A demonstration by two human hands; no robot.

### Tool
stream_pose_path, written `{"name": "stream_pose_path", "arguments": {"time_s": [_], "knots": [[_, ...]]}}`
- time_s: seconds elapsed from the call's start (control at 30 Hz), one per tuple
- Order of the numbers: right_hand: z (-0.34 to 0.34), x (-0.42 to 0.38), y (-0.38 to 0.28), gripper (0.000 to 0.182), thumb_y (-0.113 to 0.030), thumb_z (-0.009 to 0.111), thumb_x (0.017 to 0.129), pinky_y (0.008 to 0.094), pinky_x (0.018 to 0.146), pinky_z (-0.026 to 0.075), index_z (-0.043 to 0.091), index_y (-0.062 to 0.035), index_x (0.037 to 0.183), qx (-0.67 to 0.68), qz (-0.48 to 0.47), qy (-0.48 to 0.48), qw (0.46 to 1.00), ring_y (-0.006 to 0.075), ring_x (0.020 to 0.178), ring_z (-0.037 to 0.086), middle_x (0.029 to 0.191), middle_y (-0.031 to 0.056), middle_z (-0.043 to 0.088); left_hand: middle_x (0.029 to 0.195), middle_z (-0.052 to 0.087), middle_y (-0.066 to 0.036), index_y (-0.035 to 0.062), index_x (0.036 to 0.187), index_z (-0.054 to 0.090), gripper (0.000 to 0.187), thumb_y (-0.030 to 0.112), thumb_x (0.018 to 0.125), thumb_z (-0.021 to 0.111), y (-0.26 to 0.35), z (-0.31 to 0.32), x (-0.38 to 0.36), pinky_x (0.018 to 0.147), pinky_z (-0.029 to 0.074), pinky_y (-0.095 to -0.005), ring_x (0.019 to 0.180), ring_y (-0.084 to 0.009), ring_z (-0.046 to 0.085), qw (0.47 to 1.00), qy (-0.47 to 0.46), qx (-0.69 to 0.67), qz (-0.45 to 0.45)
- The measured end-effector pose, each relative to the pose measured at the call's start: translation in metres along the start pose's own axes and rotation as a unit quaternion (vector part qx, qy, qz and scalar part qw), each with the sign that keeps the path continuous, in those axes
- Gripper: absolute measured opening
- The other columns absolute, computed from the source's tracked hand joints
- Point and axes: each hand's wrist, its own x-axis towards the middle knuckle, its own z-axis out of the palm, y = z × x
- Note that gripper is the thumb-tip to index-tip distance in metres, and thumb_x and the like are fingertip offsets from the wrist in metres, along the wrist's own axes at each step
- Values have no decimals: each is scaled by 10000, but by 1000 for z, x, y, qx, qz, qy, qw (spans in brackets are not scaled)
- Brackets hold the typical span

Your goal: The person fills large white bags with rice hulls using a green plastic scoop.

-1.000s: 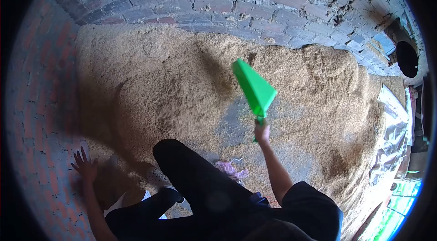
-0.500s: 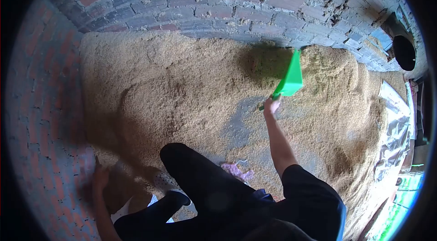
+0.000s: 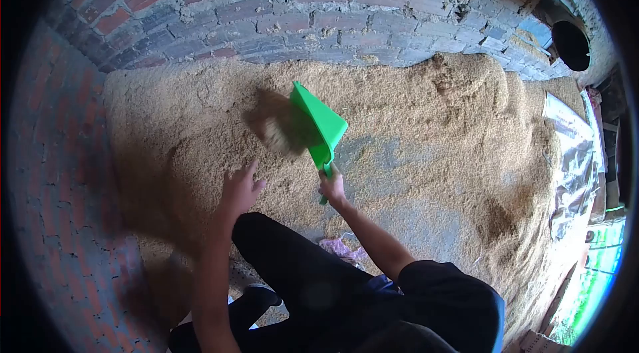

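My right hand (image 3: pixel 332 184) grips the handle of a green dustpan (image 3: pixel 321 125), its pan tilted toward the left. A blurred mass of loose husks (image 3: pixel 274 121) is in the air at the pan's left side. My left hand (image 3: pixel 241 190) is over the pile, fingers apart and nothing in it, a short way left of the dustpan handle. Below both hands spreads a deep heap of tan, grainy husk-like material (image 3: pixel 426 113).
A brick wall (image 3: pixel 319 3) closes off the back, another (image 3: pixel 66 186) the left side. Silvery plastic sheeting (image 3: pixel 574 166) lies along the right edge of the pile. A crumpled pink bag (image 3: pixel 343 248) sits near my knee. A dark round opening (image 3: pixel 570 45) shows upper right.
My right hand has swung the dustpan leftward from near the back wall, and husks are now flying off it. My left hand has risen from beside the left wall to above the heap.
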Motion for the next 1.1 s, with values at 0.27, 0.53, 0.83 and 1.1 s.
{"name": "stream_pose_path", "arguments": {"time_s": [0.27, 0.53, 0.83, 1.1], "knots": [[-197, 52, -18, 164, -155, 546, 884, 307, 403, 368, 558, -64, 1020, -122, -93, 175, 973, 108, 466, 444, 594, 26, 495, 1198, 529, -190, 126, 1378, 343, 598, 374, 869, 535, -24, -46, -58, 1012, 292, -500, 1140, -338, 486, 990, -134, -15, -38], [-241, 164, 53, 192, -151, 606, 842, 325, 367, 430, 568, -52, 1002, 66, 10, 418, 906, 182, 418, 518, 668, 89, 574, 1272, 472, -218, 87, 1377, 328, 664, 398, 837, 557, -69, -92, -140, 1013, 300, -495, 1182, -352, 448, 956, -220, 86, -174], [28, 93, 17, 209, -219, 606, 874, 313, 348, 392, 560, -23, 932, 132, 4, 152, 979, 135, 368, 473, 528, 40, 500, 1221, 516, -183, 102, 1347, 378, 599, 347, 836, 574, 4, -97, -100, 990, 342, -440, 1134, -337, 478, 989, -126, 63, -41], [93, -4, 5, 158, -148, 582, 868, 299, 366, 355, 553, -46, 984, 160, 43, 4, 986, 84, 436, 441, 551, 14, 489, 1122, 551, -158, 79, 1293, 432, 510, 325, 865, 557, 90, -70, -29, 896, 405, -421, 1013, -314, 548, 989, -22, -106, 100]]}}
